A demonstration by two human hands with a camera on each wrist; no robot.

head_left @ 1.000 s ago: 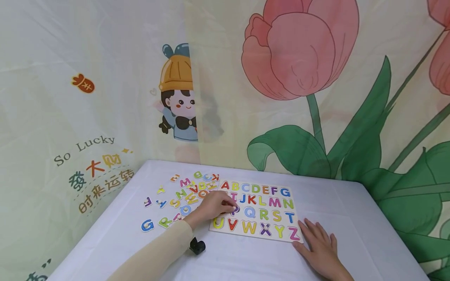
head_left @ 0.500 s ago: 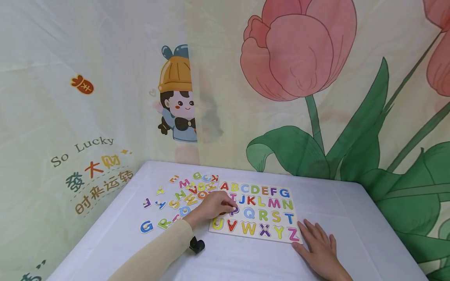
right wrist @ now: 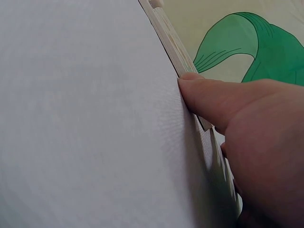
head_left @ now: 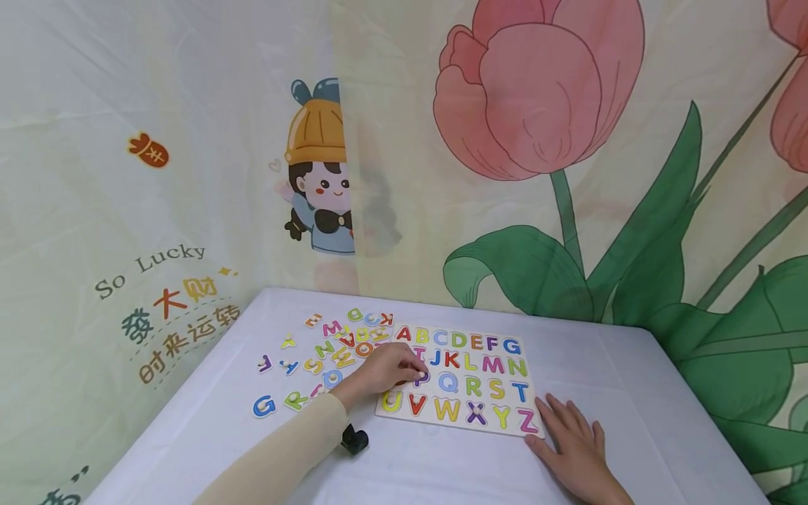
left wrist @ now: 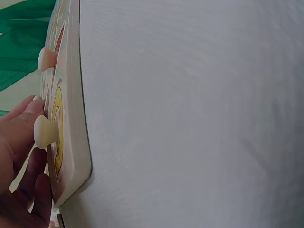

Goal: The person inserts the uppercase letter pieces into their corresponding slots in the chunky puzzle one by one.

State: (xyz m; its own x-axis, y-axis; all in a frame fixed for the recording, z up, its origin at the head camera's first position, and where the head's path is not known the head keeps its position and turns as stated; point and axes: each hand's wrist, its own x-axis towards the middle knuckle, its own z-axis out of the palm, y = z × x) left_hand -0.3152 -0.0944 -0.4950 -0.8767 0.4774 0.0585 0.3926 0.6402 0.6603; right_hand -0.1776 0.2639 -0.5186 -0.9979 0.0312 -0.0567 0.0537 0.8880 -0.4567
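An alphabet puzzle board [head_left: 463, 427] lies flat on the table, printed with coloured letters in rows. My left hand [head_left: 380, 368] reaches over its left part, thumb and fingertips pinching the pale knob of a purple letter P [head_left: 421, 381] at the P place. In the left wrist view those fingers [left wrist: 33, 105] are beside the yellow letter U [left wrist: 59, 102], whose knob stands up. Red V [head_left: 416, 405] and purple X [head_left: 476, 412] pieces also sit in the bottom row. My right hand [head_left: 571, 449] rests spread at the board's right corner, thumb [right wrist: 204, 92] against its edge.
Several loose knobbed letters lie in a scatter left of the board, among them a blue G [head_left: 264, 406] and a green R [head_left: 295, 400]. A small black object [head_left: 355, 441] lies near my left sleeve. A printed curtain [head_left: 404, 266] hangs behind the white table [head_left: 442, 470].
Both hands keep nearly the same place. The left fingers stay on the P's knob, with only a slight shift, and the whole head view sways a little.
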